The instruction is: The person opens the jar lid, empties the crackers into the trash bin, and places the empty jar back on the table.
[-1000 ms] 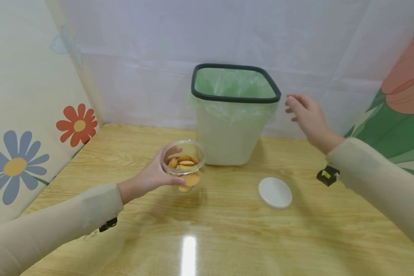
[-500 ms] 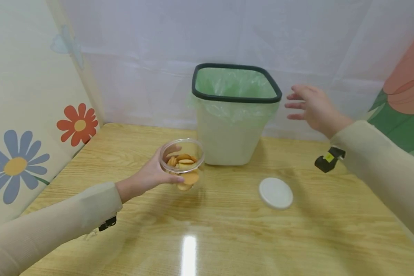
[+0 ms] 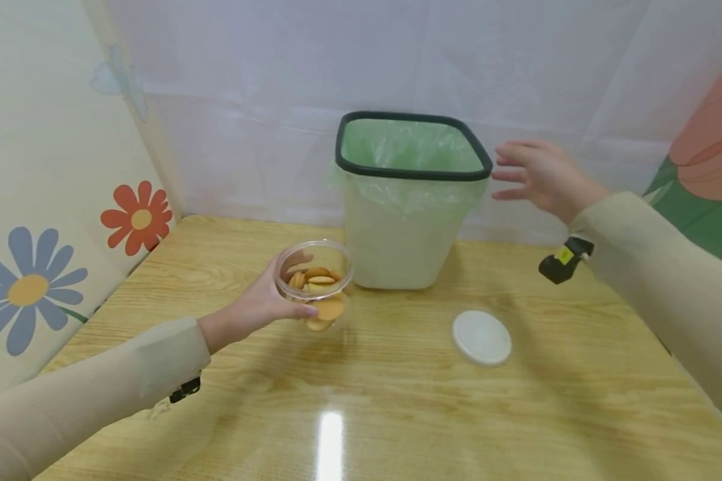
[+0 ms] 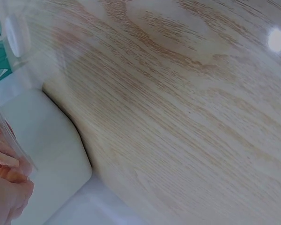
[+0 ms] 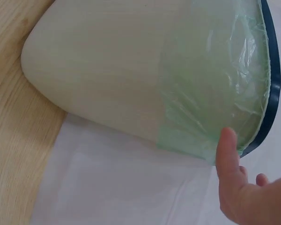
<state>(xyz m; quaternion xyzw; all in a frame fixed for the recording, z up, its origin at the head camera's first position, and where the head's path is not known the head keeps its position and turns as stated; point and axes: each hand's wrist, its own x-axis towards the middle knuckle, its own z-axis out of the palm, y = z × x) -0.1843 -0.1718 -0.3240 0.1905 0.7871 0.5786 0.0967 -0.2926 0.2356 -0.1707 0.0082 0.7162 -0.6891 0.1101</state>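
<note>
My left hand (image 3: 259, 300) grips a clear round plastic tub (image 3: 344, 288) from its left side, thumb across the front. Several round golden cookies (image 3: 327, 307) lie inside it, and the tub's top is uncovered. In the left wrist view only part of that hand (image 4: 7, 199) shows, at the lower left edge. My right hand (image 3: 544, 175) is raised just right of the bin's rim, fingers spread and holding nothing. A cream trash bin (image 3: 400, 234) with a dark rim and a green plastic liner (image 3: 409, 143) stands behind the tub.
A round white lid (image 3: 481, 337) lies flat on the wooden table (image 3: 409, 414), right of the tub. Behind the bin hangs a pale sheet (image 3: 247, 133). Flower-patterned panels flank both sides.
My right hand has risen a little beside the bin, and its fingers have spread. The left hand has shifted slightly left with the tub.
</note>
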